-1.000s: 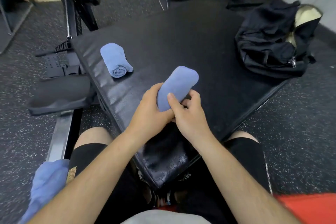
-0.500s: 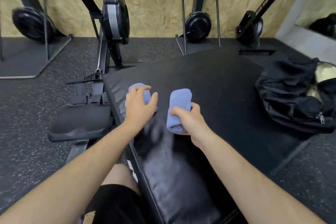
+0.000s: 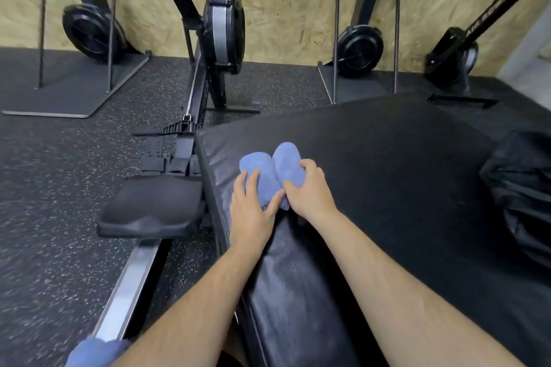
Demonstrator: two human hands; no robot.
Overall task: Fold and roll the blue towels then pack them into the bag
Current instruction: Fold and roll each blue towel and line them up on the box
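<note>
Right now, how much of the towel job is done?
Done: two blue towels are rolled, the left rolled towel and the right rolled towel, side by side on the black mat. In hand: the left hand holds one, the right hand grips the other. Left: neither is in the black bag yet, and another blue towel at bottom left seems unrolled.

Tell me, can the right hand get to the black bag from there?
Probably yes. The right hand grips a rolled towel, and only black mat shows between it and the bag at the right edge. The arm would have to stretch sideways; the bag's opening is out of view.
</note>
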